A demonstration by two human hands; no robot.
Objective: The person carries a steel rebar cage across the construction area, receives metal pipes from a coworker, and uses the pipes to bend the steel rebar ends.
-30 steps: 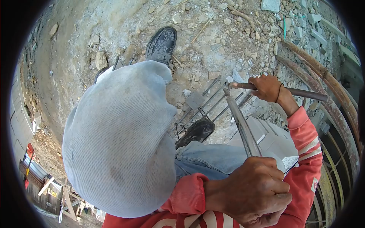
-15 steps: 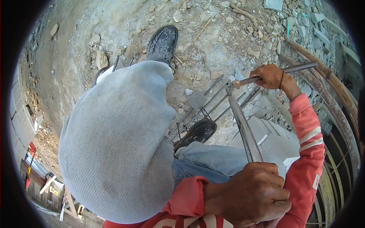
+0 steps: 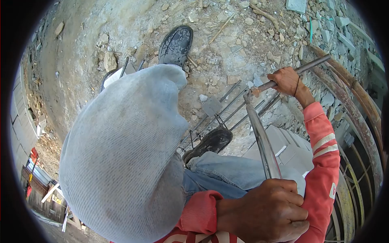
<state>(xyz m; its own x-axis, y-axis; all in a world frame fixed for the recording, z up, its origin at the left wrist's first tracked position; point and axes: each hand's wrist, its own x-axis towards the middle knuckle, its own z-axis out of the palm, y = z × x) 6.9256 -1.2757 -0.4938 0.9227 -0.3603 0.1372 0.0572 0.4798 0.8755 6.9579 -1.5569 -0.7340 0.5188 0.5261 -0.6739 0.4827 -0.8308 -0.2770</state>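
My left hand (image 3: 263,210), at the bottom centre, is closed round the near end of a metal pipe (image 3: 262,141). The pipe slants up and left to a narrow tip close to the rebars. At upper right, my right hand (image 3: 285,80) wraps round a metal bar (image 3: 314,64). The bar's rusty end lies right at the pipe's tip; I cannot tell whether they touch. Below them, several long rebars (image 3: 231,109) run across the ground beside a boot (image 3: 210,142). A small grey flat piece (image 3: 211,106) lies on the rebars.
A jeans-covered knee (image 3: 121,150) fills the left middle. Another boot (image 3: 175,45) stands farther out on the dirt. White blocks (image 3: 283,146) sit beside my right arm. Rusty pipes (image 3: 356,97) curve along the right edge, with rubble (image 3: 324,34) behind.
The outer end of the bar in my right hand has swung upward and a little left. My right forearm has shifted slightly left. My left hand keeps its grip on the pipe.
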